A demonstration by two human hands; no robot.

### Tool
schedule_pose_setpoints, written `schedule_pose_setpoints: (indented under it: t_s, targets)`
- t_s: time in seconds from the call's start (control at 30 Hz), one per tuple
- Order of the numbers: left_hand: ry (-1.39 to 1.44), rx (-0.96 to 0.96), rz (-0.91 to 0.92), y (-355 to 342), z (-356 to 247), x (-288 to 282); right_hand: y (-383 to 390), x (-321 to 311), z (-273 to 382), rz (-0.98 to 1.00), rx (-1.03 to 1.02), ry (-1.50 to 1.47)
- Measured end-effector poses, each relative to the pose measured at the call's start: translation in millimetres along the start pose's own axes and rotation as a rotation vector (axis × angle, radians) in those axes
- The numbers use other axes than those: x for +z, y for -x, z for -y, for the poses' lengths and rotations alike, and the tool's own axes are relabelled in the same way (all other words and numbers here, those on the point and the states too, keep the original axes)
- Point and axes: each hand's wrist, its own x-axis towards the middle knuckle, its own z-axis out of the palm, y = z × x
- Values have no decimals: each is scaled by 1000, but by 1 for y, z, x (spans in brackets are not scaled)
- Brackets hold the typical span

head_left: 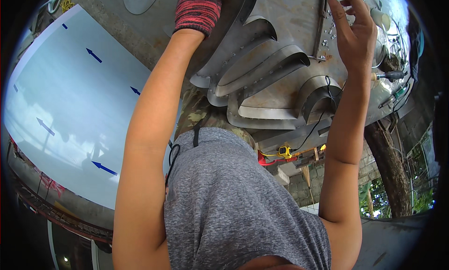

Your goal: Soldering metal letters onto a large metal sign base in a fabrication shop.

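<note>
My left hand (198, 10), in a red and black knit glove, reaches to the top edge beside a large curved sheet-metal piece. Its fingers are hidden, so what it grips, if anything, does not show. My bare right hand (356, 29) is raised over the right of the metal worktop, thumb and fingers apart, with nothing visible in it. Between my arms stand bent metal letter-like shapes (269, 112) with upright side strips and small tack spots along their seams. A dark metal bar (320, 29) lies just left of my right hand, near scattered small shiny metal bits (326, 40).
A big pale-blue sheet (70, 111) with dark blue arrows lies at left. Right of my right forearm are a soldering-iron-like tool (392, 76), a green-handled tool (395, 96) and tangled cables. A yellow tape measure (284, 151) sits near the worktop's near edge, by a black cord.
</note>
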Motion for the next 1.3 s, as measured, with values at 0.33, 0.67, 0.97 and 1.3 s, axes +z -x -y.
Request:
schedule_pose_setpoints:
  t_s: [0.33,0.67,0.97,1.3]
  targets:
    - [-115,-43,-33,1,4,4,48,-32,-59,-89,215,2]
    - [42,2,54,-1,-7,-9,84,-76,-107,-201,459,145]
    - [40,22,7,0,3,-6,82,-53,-129,183,600,304]
    - [70,30,28,0,-3,-13,61,-18,-156,169,342,431]
